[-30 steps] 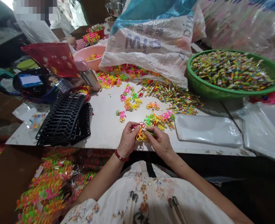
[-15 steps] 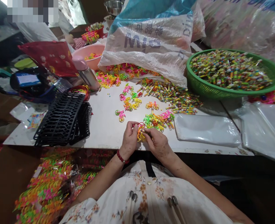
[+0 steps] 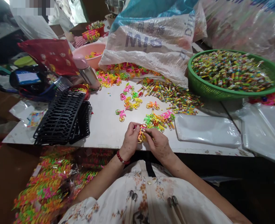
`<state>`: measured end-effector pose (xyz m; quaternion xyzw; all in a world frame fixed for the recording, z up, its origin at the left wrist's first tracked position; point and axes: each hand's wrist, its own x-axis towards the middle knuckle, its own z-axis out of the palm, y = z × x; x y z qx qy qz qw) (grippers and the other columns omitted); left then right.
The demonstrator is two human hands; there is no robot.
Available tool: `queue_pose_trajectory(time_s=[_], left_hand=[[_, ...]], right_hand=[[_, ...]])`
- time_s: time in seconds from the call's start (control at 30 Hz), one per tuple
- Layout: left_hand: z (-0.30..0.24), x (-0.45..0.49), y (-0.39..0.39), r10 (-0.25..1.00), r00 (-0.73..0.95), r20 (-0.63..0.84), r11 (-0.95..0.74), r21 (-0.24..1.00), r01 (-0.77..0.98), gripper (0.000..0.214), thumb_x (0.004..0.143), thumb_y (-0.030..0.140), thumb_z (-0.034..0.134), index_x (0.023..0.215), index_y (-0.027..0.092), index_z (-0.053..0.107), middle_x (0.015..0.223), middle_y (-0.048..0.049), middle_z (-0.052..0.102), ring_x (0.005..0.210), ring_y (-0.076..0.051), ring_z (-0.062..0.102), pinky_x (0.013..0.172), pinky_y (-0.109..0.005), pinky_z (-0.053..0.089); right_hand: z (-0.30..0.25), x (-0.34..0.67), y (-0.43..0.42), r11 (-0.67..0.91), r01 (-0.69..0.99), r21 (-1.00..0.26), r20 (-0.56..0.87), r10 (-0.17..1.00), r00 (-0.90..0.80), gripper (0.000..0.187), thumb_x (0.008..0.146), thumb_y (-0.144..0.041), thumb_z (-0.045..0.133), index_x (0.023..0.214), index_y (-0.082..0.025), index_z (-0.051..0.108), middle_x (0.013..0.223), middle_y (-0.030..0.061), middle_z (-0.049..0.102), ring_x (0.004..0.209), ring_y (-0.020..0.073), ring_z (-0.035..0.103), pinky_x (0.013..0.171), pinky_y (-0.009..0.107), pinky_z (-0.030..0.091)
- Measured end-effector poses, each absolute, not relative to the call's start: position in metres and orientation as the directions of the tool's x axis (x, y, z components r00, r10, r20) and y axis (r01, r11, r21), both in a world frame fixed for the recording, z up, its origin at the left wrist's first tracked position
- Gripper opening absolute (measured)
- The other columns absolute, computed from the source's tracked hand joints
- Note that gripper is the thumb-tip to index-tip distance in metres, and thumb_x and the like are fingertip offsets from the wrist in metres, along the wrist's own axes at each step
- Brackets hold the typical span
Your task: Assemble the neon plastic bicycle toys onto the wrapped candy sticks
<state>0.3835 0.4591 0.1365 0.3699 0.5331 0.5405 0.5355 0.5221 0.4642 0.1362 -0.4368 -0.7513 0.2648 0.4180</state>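
Observation:
Near the table's front edge, my left hand (image 3: pixel 130 140) pinches a small plastic toy bicycle (image 3: pixel 140 137) with a red wheel and a yellow one. From the other side my right hand (image 3: pixel 159 143) grips the same toy with closed fingertips, which hide part of it. Just beyond my hands lies a heap of toy bicycles with candy tubes (image 3: pixel 159 120). A pink-and-green toy bicycle (image 3: pixel 121 114) lies apart to the left, and an orange one (image 3: pixel 152 105) lies behind the heap. Farther back is a loose cluster of bicycles (image 3: pixel 130 101).
Candy tubes (image 3: pixel 174 96) spread before a big woven sack (image 3: pixel 148 40). A green basket (image 3: pixel 235 95) full of tubes stands right, behind clear plastic bags (image 3: pixel 208 130). Black plastic trays (image 3: pixel 60 119) and a steel flask (image 3: pixel 89 76) stand left. Below is a box of bagged toys (image 3: pixel 44 186).
The toy bicycle has turned slightly between my fingertips, showing more of its yellow wheel below. Both hands stay almost in place, and the whole view has shifted a little.

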Motion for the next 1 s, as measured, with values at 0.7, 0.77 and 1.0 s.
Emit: queue_pose_trajectory(time_s=[0.7,0.77,1.0], left_hand=[[0.131,0.392,0.461,0.944,-0.231,-0.234,0.143,0.925,-0.352,0.024,0.086,0.043,0.060,0.087,0.021,0.054,0.080,0.0020,0.058,0.066,-0.011,0.050,0.064,-0.023,0.042],[0.129,0.390,0.461,0.942,-0.265,-0.205,0.126,0.950,-0.286,0.023,0.087,0.043,0.059,0.085,0.021,0.054,0.078,0.0020,0.056,0.067,-0.011,0.050,0.064,-0.023,0.041],[0.124,0.383,0.459,0.936,-0.319,-0.149,0.108,0.984,-0.141,0.022,0.088,0.039,0.058,0.079,0.020,0.054,0.071,0.0023,0.051,0.066,-0.012,0.046,0.062,-0.023,0.038]], right_hand=[[0.145,0.526,0.469,0.327,0.354,-0.876,0.221,0.925,-0.309,0.013,0.090,-0.027,0.060,0.097,-0.023,0.069,0.087,0.0027,0.073,0.077,0.0177,0.067,0.071,0.029,0.052],[0.144,0.525,0.467,0.330,0.334,-0.883,0.220,0.919,-0.326,0.013,0.090,-0.027,0.059,0.098,-0.024,0.069,0.089,0.0030,0.074,0.080,0.0183,0.068,0.073,0.030,0.052],[0.142,0.515,0.458,0.451,0.326,-0.831,0.317,0.865,-0.389,0.012,0.092,-0.021,0.053,0.092,-0.023,0.065,0.083,0.0038,0.070,0.076,0.0178,0.065,0.070,0.029,0.050]])
